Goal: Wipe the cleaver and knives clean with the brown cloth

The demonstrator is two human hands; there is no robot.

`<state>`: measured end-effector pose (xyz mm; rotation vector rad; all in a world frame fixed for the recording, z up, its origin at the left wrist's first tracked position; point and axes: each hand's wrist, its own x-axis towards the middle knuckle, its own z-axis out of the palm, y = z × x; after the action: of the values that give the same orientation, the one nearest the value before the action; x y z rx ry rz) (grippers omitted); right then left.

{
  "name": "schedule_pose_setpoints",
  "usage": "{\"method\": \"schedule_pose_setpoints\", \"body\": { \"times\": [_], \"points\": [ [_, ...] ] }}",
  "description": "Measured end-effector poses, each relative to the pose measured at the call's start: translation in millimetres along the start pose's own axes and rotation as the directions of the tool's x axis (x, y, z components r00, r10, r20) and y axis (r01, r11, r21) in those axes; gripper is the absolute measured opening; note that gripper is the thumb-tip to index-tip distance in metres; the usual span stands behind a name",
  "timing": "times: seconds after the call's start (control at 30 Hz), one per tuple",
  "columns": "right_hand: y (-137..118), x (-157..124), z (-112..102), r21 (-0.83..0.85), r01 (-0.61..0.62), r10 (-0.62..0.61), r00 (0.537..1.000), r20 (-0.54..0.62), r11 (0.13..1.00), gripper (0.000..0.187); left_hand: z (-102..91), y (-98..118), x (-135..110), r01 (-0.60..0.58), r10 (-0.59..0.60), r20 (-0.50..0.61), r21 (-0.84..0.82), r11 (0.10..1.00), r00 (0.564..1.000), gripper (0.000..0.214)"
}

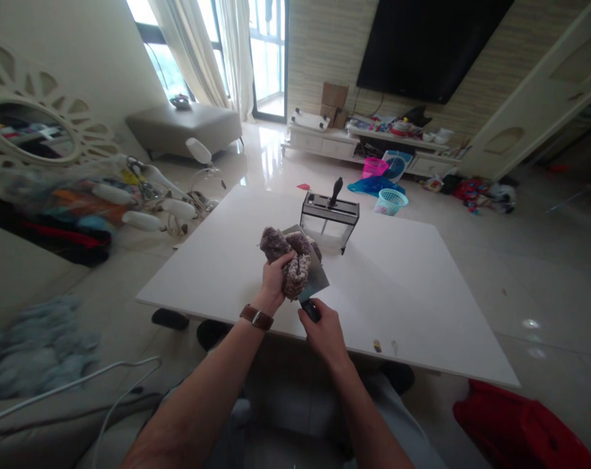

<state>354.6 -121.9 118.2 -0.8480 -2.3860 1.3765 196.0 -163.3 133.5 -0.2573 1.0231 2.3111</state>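
My left hand (274,280), with a brown watch strap at its wrist, is closed around a thick, fuzzy brown-and-white cloth (298,270). The bunched cloth lies against the broad grey blade of a cleaver (317,276) and covers much of it. Below, my right hand (326,329) grips the cleaver's black handle, with the blade tilted up and away from me. Just beyond the cloth, a knife block (330,210) with clear sides and a dark top stands on the white table (403,280). One black handle (336,191) sticks up from it.
Two small items, one a yellow-and-blue piece (377,346), lie by the table's near edge. Past the far edge are a light-blue basket (390,202) and a pink basket (374,167). A lamp with white shades (178,208) stands left. Red fabric (520,423) is at lower right.
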Motion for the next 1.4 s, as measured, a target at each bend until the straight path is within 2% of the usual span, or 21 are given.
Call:
{"method": "schedule_pose_setpoints", "body": {
  "times": [0.37, 1.4],
  "points": [
    [4.5, 0.4, 2.4, 0.049, -0.033, 0.031, 0.999, 0.029, 0.998, 0.021, 1.9, -2.1, -2.0, -0.011, 0.011, -0.014, 0.028, 1.000, 1.000, 0.032],
    [2.1, 0.3, 0.7, 0.038, -0.045, 0.043, 0.998, 0.044, 0.998, 0.018, 1.6, -4.4, -2.6, 0.031, -0.030, -0.012, 0.041, 0.999, 0.999, 0.029]
  ]
}}
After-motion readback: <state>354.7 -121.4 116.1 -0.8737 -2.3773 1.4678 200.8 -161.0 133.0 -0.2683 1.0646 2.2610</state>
